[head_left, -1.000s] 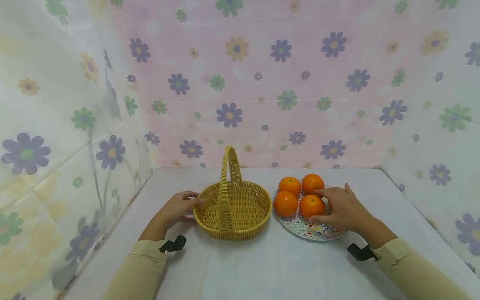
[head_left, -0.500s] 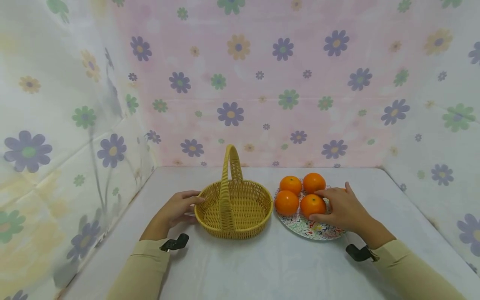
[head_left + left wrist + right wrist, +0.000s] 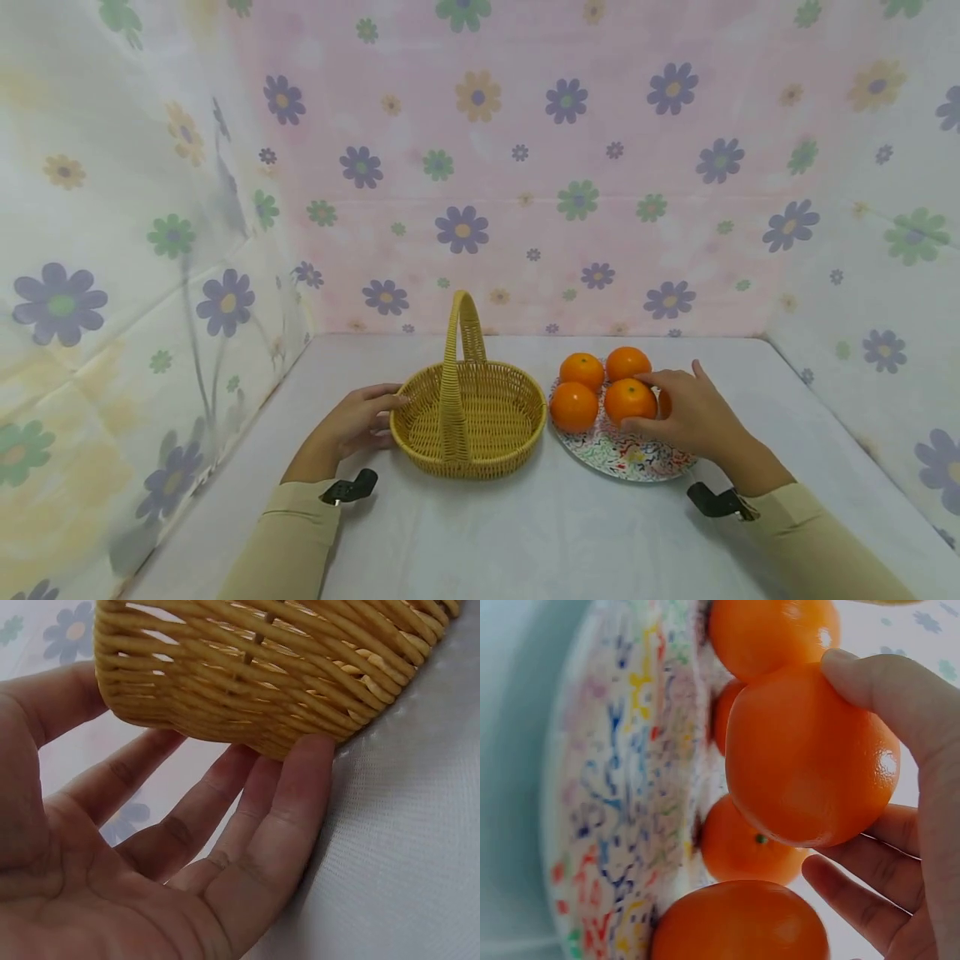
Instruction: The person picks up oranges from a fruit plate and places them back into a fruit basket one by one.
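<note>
"I'm working from far off, so tell me where the orange is sitting."

"I'm seeing the orange (image 3: 628, 406) to the right of the basket (image 3: 487, 469), above the plate (image 3: 637, 467), which is lying just beside the basket's right end on the counter (image 3: 480, 542)."

"And what is my right hand (image 3: 693, 421) doing?"

"It's grasping that orange, the thumb pressing on the near side and the fingers reaching round the far side. I'm not managing to tell whether its underside is touching the plate. Four other oranges (image 3: 574, 407) are crowding around it."

"My left hand (image 3: 360, 421)?"

"It's gripping the basket at the left end, thumb hooking over the rim while the fingers are resting against the outer wall."

"So which relation am I watching?"

"The basket's long axis is running left to right, its mouth is lying left of the held orange, and the handle (image 3: 452, 400) is arching across the middle. The right hand is being the nearer one to the orange."
</note>
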Demonstrator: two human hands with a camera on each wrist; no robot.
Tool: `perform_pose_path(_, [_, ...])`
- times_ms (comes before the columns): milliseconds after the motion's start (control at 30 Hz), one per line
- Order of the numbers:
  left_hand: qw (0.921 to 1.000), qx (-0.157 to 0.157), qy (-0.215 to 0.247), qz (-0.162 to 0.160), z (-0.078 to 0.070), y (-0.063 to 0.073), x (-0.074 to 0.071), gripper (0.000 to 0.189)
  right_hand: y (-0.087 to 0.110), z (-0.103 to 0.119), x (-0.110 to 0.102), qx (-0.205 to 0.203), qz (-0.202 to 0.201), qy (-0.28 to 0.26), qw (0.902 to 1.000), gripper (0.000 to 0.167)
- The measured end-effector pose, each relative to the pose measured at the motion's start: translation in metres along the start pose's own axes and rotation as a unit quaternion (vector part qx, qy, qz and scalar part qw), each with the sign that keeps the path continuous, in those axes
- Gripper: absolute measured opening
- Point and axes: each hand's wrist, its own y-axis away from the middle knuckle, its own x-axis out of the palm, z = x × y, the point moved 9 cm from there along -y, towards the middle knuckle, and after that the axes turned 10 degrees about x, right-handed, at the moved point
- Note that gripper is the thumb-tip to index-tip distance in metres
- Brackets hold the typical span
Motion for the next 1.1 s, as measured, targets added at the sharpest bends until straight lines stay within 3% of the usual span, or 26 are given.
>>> perform_pose_path(333, [0.9993, -0.006, 0.035, 0.015, 0.006, -0.005, 0.003, 0.064, -0.001, -0.001, -0.013, -0.002, -0.018, -0.025, 0.9995, 0.080])
perform_pose_path(633, [0.9991, -0.001, 0.033, 0.028, 0.008, 0.000, 0.001, 0.068, -0.003, 0.023, -0.021, -0.056, -0.053, -0.050, 0.9957, 0.075])
perform_pose_path(1100, [0.9988, 0.006, 0.044, 0.023, 0.009, 0.001, -0.002, 0.068, -0.017, 0.051, -0.025, -0.081, -0.061, -0.075, 0.9920, 0.070])
